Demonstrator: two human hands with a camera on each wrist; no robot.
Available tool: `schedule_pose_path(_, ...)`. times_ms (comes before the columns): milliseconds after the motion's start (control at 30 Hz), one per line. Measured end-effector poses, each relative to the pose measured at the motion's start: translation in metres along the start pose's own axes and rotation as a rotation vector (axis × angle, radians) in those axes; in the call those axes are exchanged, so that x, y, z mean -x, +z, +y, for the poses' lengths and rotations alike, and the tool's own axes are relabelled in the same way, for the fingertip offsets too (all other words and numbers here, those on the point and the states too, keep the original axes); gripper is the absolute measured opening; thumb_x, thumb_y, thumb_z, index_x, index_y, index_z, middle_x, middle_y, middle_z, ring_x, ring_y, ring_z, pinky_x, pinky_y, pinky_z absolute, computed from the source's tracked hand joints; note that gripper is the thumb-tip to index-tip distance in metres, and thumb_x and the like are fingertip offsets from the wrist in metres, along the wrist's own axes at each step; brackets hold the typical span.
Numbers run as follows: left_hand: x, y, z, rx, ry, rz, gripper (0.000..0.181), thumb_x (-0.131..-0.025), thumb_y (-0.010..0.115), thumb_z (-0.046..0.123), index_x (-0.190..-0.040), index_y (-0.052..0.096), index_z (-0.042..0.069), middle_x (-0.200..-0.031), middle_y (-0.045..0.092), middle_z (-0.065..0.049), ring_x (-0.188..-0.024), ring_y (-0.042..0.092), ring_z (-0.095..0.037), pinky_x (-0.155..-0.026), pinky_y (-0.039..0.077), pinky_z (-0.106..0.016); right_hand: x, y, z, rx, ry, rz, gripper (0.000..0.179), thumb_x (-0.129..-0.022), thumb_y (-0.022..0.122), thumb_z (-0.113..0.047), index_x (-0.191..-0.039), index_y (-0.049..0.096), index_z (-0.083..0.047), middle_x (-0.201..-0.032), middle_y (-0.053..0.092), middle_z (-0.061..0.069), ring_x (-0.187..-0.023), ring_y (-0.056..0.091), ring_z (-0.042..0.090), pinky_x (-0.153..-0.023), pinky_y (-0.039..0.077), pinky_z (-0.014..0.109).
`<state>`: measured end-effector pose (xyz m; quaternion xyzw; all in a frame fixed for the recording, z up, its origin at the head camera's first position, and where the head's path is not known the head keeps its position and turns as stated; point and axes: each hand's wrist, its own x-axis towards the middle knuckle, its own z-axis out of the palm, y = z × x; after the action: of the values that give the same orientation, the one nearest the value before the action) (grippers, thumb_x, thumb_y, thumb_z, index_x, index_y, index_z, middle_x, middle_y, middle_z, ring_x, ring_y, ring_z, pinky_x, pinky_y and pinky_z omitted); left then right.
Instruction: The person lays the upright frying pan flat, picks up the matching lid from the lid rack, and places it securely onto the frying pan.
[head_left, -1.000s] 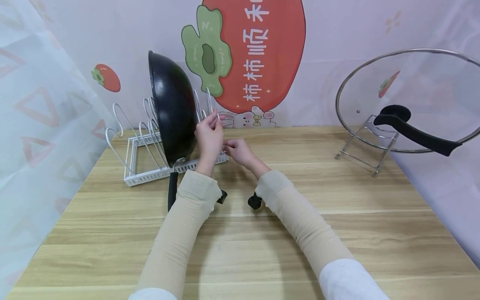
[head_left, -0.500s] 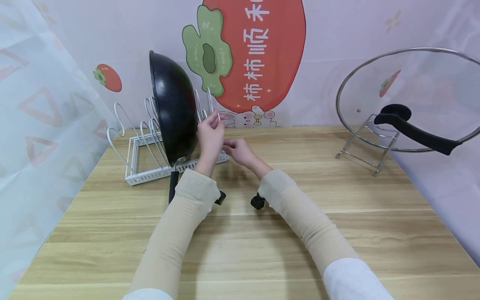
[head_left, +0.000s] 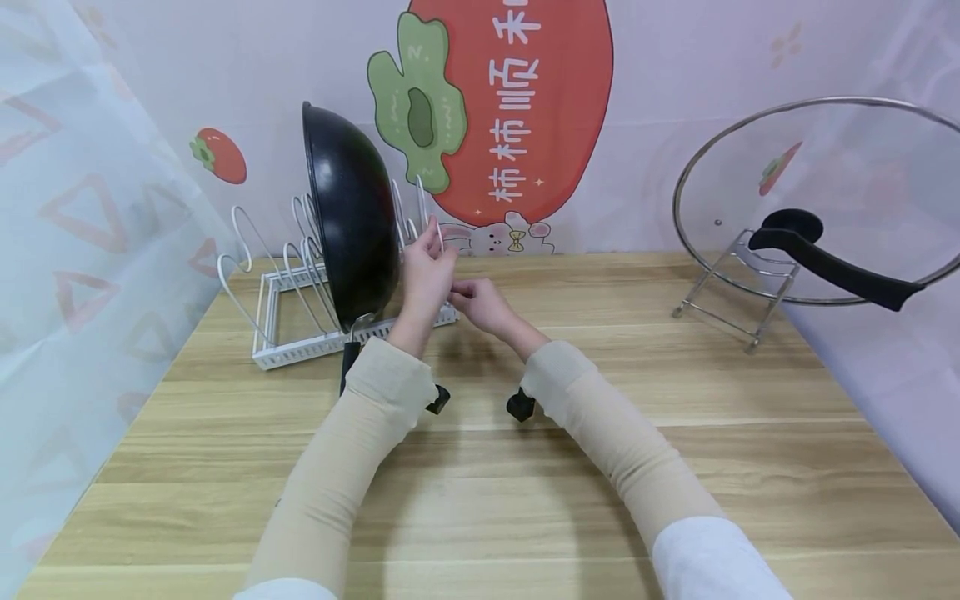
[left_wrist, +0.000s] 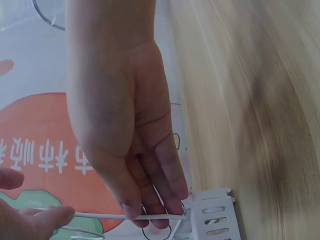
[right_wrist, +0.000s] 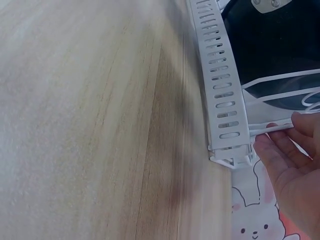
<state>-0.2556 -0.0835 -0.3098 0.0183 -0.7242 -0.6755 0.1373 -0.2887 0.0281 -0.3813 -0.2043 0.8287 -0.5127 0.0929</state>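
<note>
A white rack [head_left: 296, 353] with several wire dividers stands at the back left. At its right end, the left hand [head_left: 429, 273] pinches a white wire divider [left_wrist: 100, 216] partway up. Lower down, close to the slotted base, the right hand [head_left: 486, 303] pinches the same wire between thumb and fingers. In the left wrist view the right hand spans the middle, with only the left fingertips at the left edge. A black wok [head_left: 352, 225] is held upright on its side among the dividers, its handle partly hidden by the left sleeve.
On the right, a large glass lid [head_left: 847, 200] with a black handle leans in a small metal stand [head_left: 750, 292]. The wooden table [head_left: 600, 500] ends at a backdrop with printed fruit. Small black pieces [head_left: 521, 406] show beside the sleeve cuffs.
The left hand has shifted slightly to the right and the forearms have spread a little. Both hands keep their hold on the wire divider; the whole view drifts slightly.
</note>
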Motion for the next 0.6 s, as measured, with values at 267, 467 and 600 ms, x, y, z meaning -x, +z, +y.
schedule_pose_path(267, 0.004, 0.000, 0.010, 0.025, -0.098, -0.089, 0.071, -0.102, 0.059, 0.003, -0.163, 0.023, 0.011, -0.168, 0.022, -0.006, -0.151, 0.025, -0.015, -0.115, 0.033, -0.028, 0.002, -0.005, 0.000, 0.006, -0.027, -0.003, 0.030, -0.107, 0.055, -0.014, -0.133, 0.066, -0.002, -0.131, 0.068, 0.014, -0.120, 0.061, 0.024, -0.102, 0.048, 0.042)
schedule_pose_path(467, 0.009, -0.007, 0.015, 0.031, -0.159, -0.127, 0.072, -0.104, 0.058, 0.008, -0.164, 0.019, 0.014, -0.168, 0.022, -0.005, -0.152, 0.023, -0.015, -0.117, 0.031, -0.031, 0.004, -0.006, -0.001, -0.019, -0.008, -0.010, 0.032, -0.107, 0.057, -0.015, -0.137, 0.064, -0.005, -0.134, 0.066, 0.011, -0.124, 0.060, 0.025, -0.102, 0.049, 0.044)
schedule_pose_path(600, 0.009, -0.012, 0.018, 0.008, -0.181, -0.149, 0.071, -0.103, 0.059, 0.010, -0.164, 0.021, 0.012, -0.168, 0.023, -0.007, -0.152, 0.025, -0.017, -0.117, 0.030, -0.031, 0.006, -0.005, -0.001, -0.041, 0.003, -0.010, 0.034, -0.107, 0.056, -0.015, -0.139, 0.063, -0.005, -0.138, 0.064, 0.011, -0.125, 0.060, 0.025, -0.103, 0.050, 0.042)
